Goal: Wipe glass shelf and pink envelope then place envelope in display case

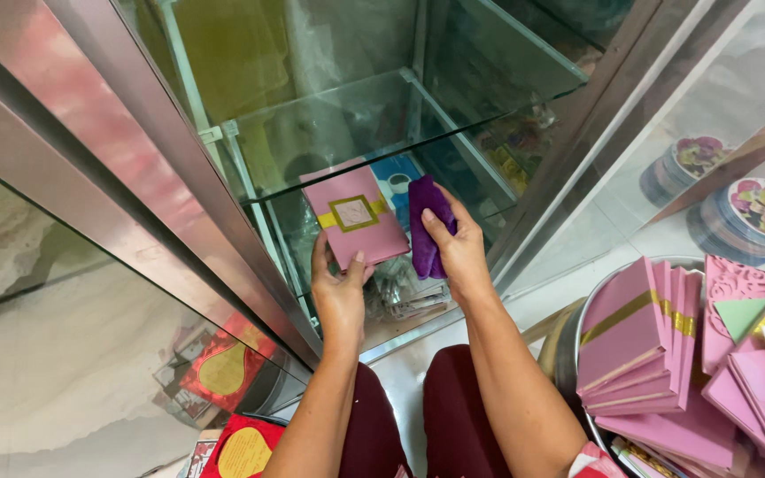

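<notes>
**Card in one hand, cloth in the other, over the glass shelf**

The left hand (338,296) grips the lower edge of a pink card (354,215) with a gold band, held just above the glass shelf (329,133). The right hand (455,252) is closed around a purple cloth (427,221), just beside the card. To wipe well, it seems best to keep the card flat and steady. A metal bowl (568,345) full of similar pink cards (639,354) stands at the right; the cabinet's metal frame (179,221) crowds the left.

A glass shelf (489,146) is seen inside the cabinet. A pink card (354,215) is laid on it, a purple cloth (427,221) just right of the card.
</notes>
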